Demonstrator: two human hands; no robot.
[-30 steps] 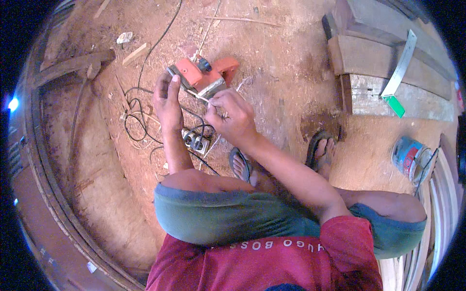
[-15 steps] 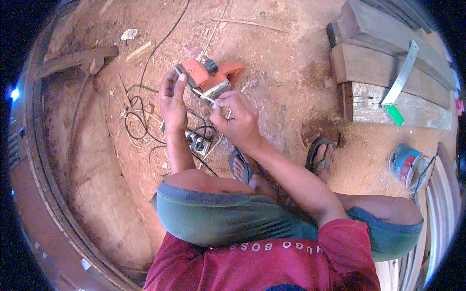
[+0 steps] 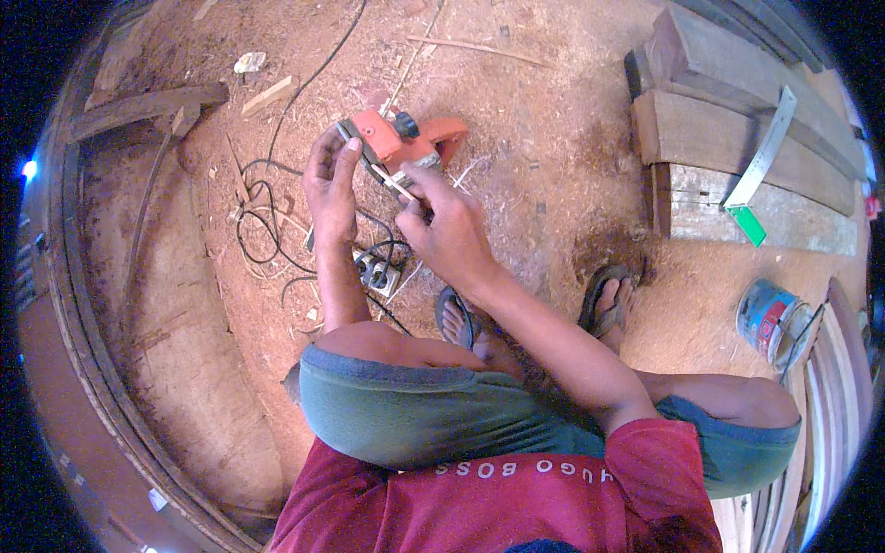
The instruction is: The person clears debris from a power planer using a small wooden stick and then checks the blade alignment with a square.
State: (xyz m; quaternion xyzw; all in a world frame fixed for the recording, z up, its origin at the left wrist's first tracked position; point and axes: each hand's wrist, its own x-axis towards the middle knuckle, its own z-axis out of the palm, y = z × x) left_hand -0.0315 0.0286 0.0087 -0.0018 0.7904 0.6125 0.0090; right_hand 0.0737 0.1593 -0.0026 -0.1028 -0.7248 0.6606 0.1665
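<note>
An orange electric hand planer (image 3: 383, 136) with a black knob lies on the dirt floor just beyond my hands. My left hand (image 3: 332, 180) is closed on one end of a narrow dark strip (image 3: 371, 158) beside the planer, thumb on top. Whether that strip is part of the planer or separate, I cannot tell. My right hand (image 3: 447, 221) is at the strip's other end, fingers curled in a pinch. A thin pale stick-like piece (image 3: 396, 184) runs along the strip into these fingers, which partly hide it.
Black cables (image 3: 258, 230) coil left of a power strip (image 3: 378, 269) near my left forearm. Thick timber beams (image 3: 737, 147) are stacked at the right, with a green-handled try square (image 3: 761, 175) on them. A blue paint can (image 3: 763, 313) stands nearer. Wood scraps (image 3: 269, 96) lie at far left.
My right hand has turned slightly, its fingers reaching farther over the strip and planer edge. The left hand keeps its grip almost unmoved. The whole view has shifted a little.
</note>
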